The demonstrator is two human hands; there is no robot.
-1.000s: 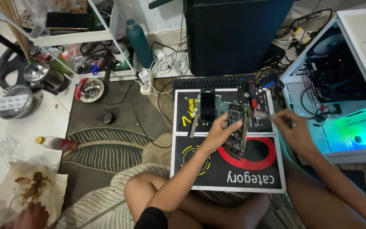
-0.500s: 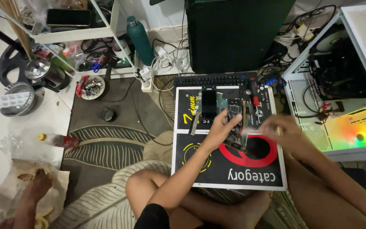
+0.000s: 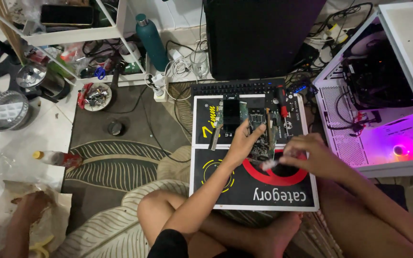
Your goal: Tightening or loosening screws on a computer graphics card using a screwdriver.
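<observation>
A green circuit board (image 3: 264, 138) stands tilted on a black box (image 3: 244, 188) printed in yellow, red and white that lies across my lap. My left hand (image 3: 244, 143) grips the board by its near edge. My right hand (image 3: 307, 155) pinches a small white wad (image 3: 268, 165) and holds it against the board's lower right edge. A second card with a dark square part (image 3: 230, 114) lies on the box just beyond my left hand. A red-handled screwdriver (image 3: 281, 102) rests at the box's far right.
An open white computer case (image 3: 383, 119) glows pink at the right. A black keyboard (image 3: 237, 87) and black tower (image 3: 259, 38) lie beyond the box, cables and a teal bottle (image 3: 151, 40) to their left. Another person's hand (image 3: 34, 205) rests on a plastic bag at lower left.
My right hand came in from the right with the white wad and now touches the board. The case light turned from green to pink. The other person's hand shifted on the bag.
</observation>
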